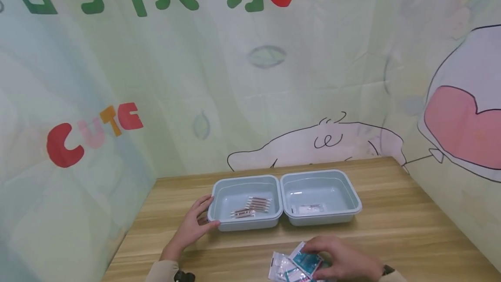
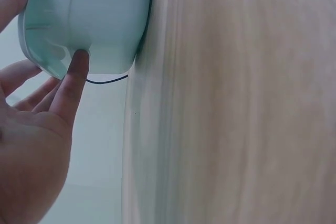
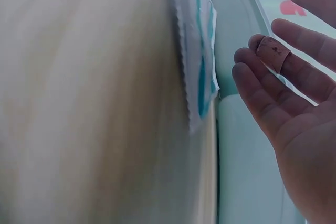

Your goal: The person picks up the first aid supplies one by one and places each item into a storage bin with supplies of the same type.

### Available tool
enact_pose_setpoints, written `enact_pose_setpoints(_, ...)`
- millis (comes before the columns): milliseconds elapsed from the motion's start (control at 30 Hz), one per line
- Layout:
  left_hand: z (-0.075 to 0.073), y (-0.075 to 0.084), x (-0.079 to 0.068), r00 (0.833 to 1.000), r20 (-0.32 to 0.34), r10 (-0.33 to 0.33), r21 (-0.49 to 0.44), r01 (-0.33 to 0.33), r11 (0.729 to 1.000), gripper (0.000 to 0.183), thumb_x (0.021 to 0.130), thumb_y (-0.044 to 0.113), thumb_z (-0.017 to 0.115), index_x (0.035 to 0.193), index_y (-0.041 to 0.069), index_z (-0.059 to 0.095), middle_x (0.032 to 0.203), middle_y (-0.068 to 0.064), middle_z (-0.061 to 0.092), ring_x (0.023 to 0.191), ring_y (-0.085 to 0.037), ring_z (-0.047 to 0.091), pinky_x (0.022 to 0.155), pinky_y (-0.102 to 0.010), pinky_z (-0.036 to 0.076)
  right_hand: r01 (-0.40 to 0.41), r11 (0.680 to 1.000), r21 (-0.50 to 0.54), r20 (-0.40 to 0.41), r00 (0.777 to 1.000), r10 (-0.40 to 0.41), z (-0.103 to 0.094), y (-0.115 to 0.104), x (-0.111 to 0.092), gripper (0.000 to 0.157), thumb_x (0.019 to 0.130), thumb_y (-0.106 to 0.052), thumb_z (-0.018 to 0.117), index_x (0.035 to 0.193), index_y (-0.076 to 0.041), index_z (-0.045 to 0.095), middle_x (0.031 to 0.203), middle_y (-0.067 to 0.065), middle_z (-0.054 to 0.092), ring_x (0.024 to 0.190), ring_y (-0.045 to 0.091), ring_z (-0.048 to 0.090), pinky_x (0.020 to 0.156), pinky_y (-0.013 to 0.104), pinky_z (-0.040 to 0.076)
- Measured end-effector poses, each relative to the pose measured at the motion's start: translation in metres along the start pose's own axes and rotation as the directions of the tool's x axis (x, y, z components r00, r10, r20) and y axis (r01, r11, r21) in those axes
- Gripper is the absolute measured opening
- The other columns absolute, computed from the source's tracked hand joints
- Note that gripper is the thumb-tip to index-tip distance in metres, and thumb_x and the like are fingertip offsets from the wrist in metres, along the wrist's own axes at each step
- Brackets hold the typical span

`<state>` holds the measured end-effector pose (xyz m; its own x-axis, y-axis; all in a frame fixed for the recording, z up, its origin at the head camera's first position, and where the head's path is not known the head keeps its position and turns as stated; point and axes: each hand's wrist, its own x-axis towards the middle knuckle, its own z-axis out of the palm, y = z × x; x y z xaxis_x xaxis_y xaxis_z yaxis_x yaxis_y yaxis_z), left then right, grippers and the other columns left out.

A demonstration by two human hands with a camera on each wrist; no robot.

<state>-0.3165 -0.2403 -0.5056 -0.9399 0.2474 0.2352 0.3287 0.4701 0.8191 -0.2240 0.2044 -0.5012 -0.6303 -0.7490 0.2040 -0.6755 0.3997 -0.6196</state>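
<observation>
My left hand (image 1: 192, 225) rests on the left corner of a pale blue plastic bin (image 1: 250, 226), with thumb and fingers spread along its rim and wall. Inside that bin lie several slim brown sticks with white tips (image 1: 258, 204), which look like swabs in clear wrappers. My right hand (image 1: 342, 258) hovers over a small pile of flat packets near the front, its fingers around a teal-and-white packet (image 1: 307, 262). In the right wrist view, those fingers look extended and apart from the packet's edge. Under the teal packet are clear-and-white packets (image 1: 278, 264).
A second pale blue bin (image 1: 322, 219) stands against the first on its right, with a small clear packet (image 1: 309, 209) inside. Both stand on a wood-grain table (image 1: 395, 212). A printed cloth backdrop (image 1: 188, 77) surrounds the table's back and sides.
</observation>
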Motion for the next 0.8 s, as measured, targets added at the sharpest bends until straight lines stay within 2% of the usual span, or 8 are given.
enact_pose_setpoints(133, 0.0, 0.001, 0.0, 1.0, -0.001, -0.007, -0.008, 0.007, 1.0, 0.079, 0.078, 0.021, 0.082, 0.145, 0.004, 0.044, 0.154, -0.016, 0.031, 0.133, -0.042, 0.044, 0.096, -0.033, 0.052, 0.016, 1.0, 0.013, 0.017, 1.0, -0.016, 0.003, -0.002, 0.003, 0.045, 0.088, -0.036, 0.072, 0.129, -0.021, 0.06, 0.125, -0.004, 0.063, 0.109, 0.008, 0.06, 0.091, 0.026, 0.054)
enact_pose_setpoints(467, -0.001, 0.001, 0.002, 1.0, 0.004, -0.006, 0.0, 0.006, 1.0, 0.079, 0.078, 0.022, 0.082, 0.145, 0.003, 0.044, 0.154, -0.016, 0.031, 0.133, -0.043, 0.044, 0.096, -0.033, 0.052, -0.024, 0.999, 0.039, 0.081, 0.996, 0.021, 0.008, -0.003, 0.006, 0.047, 0.088, -0.045, 0.068, 0.13, -0.023, 0.06, 0.123, -0.009, 0.062, 0.106, 0.002, 0.058, 0.089, 0.024, 0.053)
enact_pose_setpoints(633, -0.001, 0.0, 0.001, 1.0, 0.0, 0.0, -0.006, 0.0, 1.0, 0.081, 0.077, 0.022, 0.083, 0.145, 0.002, 0.044, 0.154, -0.017, 0.031, 0.133, -0.043, 0.043, 0.096, -0.032, 0.052, -0.006, 0.997, 0.08, 0.125, 0.992, -0.004, 0.011, -0.003, 0.008, 0.044, 0.089, -0.046, 0.067, 0.128, -0.027, 0.06, 0.117, -0.012, 0.063, 0.099, 0.0, 0.059, 0.081, 0.021, 0.053)
enact_pose_setpoints(800, 0.001, -0.001, 0.0, 1.0, -0.004, -0.017, -0.002, 0.017, 1.0, 0.08, 0.077, 0.022, 0.084, 0.144, 0.003, 0.045, 0.154, -0.017, 0.031, 0.134, -0.042, 0.043, 0.095, -0.031, 0.053, 0.056, 0.998, 0.013, 0.191, 0.98, -0.058, 0.011, -0.003, 0.011, 0.038, 0.092, -0.045, 0.063, 0.127, -0.029, 0.06, 0.118, -0.015, 0.062, 0.102, -0.001, 0.057, 0.081, 0.018, 0.051)
